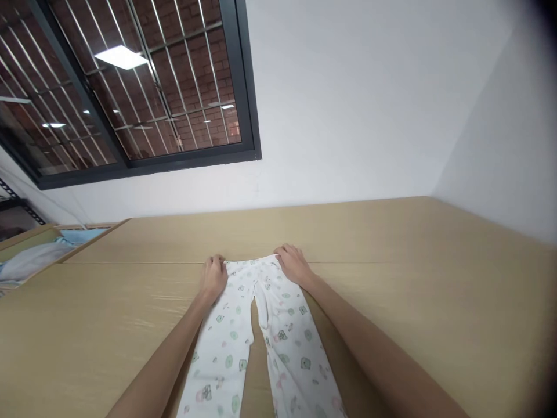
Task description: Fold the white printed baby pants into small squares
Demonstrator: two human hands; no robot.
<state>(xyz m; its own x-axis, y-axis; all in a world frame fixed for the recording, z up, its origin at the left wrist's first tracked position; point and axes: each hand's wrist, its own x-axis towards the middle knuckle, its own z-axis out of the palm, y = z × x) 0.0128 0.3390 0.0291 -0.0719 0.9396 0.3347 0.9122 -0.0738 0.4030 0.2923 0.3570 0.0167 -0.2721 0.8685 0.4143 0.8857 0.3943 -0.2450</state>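
Observation:
White pants (287, 331) with a small green and pink print lie spread on the tan table, waistband at the far end and legs toward me. At the left corner of the waistband, my left hand (214, 275) is closed on the cloth edge, its fingers curled. The opposite corner is gripped by my right hand (294, 265), fingers bent over the fabric. Between the two hands the waistband runs fairly straight. The right leg shows some folds near the crotch, and the lower ends of both legs run out of view.
The tan table surface (108, 325) reaches back to a white wall (348, 104). At the far left a box (93, 237) holds white and light blue cloth. A dark-framed window (195, 157) with metal bars is above the table.

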